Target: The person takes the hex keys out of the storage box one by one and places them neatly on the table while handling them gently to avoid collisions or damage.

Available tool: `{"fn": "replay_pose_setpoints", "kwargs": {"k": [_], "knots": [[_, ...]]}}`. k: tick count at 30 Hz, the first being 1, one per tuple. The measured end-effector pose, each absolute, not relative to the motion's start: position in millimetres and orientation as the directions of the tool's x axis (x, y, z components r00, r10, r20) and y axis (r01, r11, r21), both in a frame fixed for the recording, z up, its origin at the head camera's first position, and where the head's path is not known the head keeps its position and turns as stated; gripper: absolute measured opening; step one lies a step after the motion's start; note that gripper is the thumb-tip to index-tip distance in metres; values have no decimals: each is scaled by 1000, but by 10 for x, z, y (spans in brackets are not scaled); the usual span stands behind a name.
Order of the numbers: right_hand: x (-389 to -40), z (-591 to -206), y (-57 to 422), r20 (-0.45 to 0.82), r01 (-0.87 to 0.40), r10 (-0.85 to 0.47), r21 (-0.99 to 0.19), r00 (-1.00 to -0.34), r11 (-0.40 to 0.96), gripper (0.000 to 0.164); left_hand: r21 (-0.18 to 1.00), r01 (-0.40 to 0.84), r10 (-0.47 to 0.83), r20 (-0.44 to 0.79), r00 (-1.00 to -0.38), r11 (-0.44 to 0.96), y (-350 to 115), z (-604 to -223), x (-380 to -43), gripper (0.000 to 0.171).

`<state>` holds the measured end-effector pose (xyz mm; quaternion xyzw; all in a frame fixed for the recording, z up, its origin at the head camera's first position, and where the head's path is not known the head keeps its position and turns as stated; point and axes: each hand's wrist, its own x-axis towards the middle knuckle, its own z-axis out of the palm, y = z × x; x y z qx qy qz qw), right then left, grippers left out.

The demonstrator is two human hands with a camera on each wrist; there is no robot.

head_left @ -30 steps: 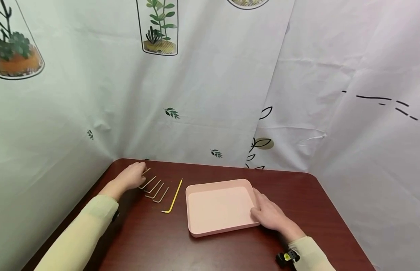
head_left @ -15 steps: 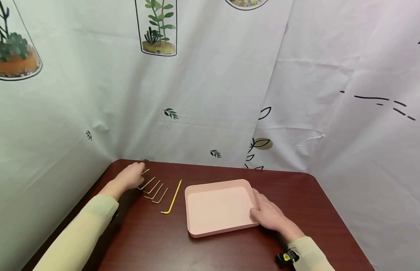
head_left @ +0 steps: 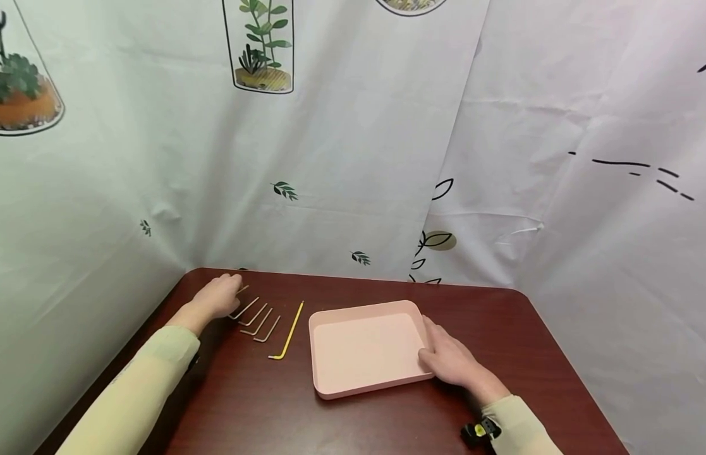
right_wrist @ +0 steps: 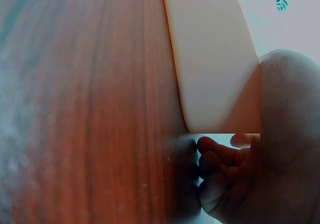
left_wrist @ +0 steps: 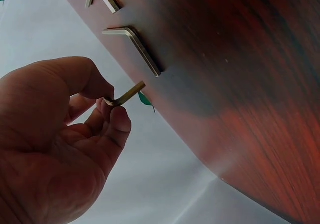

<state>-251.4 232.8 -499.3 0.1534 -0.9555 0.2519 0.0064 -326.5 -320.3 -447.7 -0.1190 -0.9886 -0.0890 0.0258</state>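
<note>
My left hand [head_left: 217, 296], at the far left of the table, pinches a short bronze-coloured hex key [left_wrist: 132, 93] between thumb and fingertips. One arm of the key sticks out from the fingers; the bend is partly hidden by them. Beside that hand several similar hex keys lie in a row, one of them a bent key [left_wrist: 142, 53] seen close by in the left wrist view. A longer yellow hex key [head_left: 292, 330] lies to their right. With the thumb over the rim and fingers along the outside, my right hand [head_left: 452, 358] grips the right side of a pink tray [head_left: 364, 351].
The dark red-brown wooden table [head_left: 261, 404] has rounded far corners. White printed cloth [head_left: 341, 139] hangs close behind its far edge and along both sides. A black wrist device [head_left: 481, 431] sits at the right sleeve.
</note>
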Motion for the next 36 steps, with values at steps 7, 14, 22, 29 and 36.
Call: {"fn": "replay_pose_setpoints", "kwargs": {"k": [7,14,22,29,36], "knots": [[-2523,-5001,2322,88,-291,-285,-474,-955,831,82,159,240,236,44,-971,958,-3228,-4568,-3317,11],[-2531,-5015,2321,86,-283,-276,-470,-957,836,83,158,243,243,19,-970,957,-3222,-4574,-3319,10],[-2534,-5017,2323,86,-279,-271,-472,-959,836,83,156,245,250,-16,-968,957,-3229,-4611,-3339,7],[-2538,-5028,2323,80,-272,-267,-470,-960,839,83,156,249,258,-40,-965,956,-3254,-4638,-3362,8],[-2541,-5012,2324,76,-270,-266,-472,-961,839,82,153,268,276,-37,-960,951,-3309,-4732,-3460,6]]}}
